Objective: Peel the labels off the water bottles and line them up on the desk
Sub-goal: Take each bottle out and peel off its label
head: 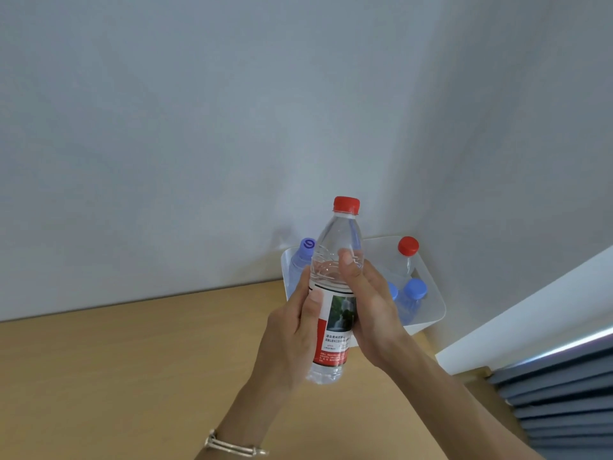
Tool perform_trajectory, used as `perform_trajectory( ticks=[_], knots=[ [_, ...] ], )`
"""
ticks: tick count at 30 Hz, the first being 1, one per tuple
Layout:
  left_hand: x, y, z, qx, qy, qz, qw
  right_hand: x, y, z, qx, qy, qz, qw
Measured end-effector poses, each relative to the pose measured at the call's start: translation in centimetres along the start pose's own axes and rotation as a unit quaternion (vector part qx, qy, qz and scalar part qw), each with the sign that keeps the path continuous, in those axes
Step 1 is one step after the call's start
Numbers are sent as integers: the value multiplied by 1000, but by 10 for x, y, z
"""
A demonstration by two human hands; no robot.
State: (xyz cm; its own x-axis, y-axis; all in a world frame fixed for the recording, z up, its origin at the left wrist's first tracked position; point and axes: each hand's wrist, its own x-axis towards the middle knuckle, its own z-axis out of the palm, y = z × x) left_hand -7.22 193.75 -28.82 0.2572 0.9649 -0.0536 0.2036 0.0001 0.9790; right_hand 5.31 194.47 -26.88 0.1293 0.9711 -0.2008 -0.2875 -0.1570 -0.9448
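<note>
In front of the white tub [431, 315], above the wooden desk [132, 366], a red-capped water bottle [338, 237] is held nearly upright and off the surface. Its label [335, 333] is intact around the lower body. The left hand [292, 333] grasps the bottle on the side farther from the tub, with its thumb [314, 298] lying at the label's top edge. The right hand [376, 310] grasps the side nearer the tub, with its thumb [346, 257] pressed on the clear shoulder above the label. Inside the tub stand further bottles with a purple cap [307, 244], a red cap [408, 246] and blue caps [415, 288]; whether they carry labels cannot be told. No bottle in view stands in a row in front of the tub, so the work is judged to be at an early stage, with the peel of this bottle about to start. It is recommended that the right hand steady the shoulder firmly without crushing the thin wall. The left thumbnail should lift the label at its overlap seam. That seam is not visible, so the bottle may need turning. A slow pull around the body should bring the film away in one piece.
</note>
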Motion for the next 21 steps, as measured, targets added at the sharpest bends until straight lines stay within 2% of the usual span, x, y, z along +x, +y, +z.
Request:
perform_trajectory(
  ticks=[8,21],
  knots=[
    [6,2,-4,26,17,-15,999,5,0,2,7,5,-6,1000],
    [10,5,-4,-75,-4,-61,995,6,1,-6,5,14,-2,1000]
  ],
)
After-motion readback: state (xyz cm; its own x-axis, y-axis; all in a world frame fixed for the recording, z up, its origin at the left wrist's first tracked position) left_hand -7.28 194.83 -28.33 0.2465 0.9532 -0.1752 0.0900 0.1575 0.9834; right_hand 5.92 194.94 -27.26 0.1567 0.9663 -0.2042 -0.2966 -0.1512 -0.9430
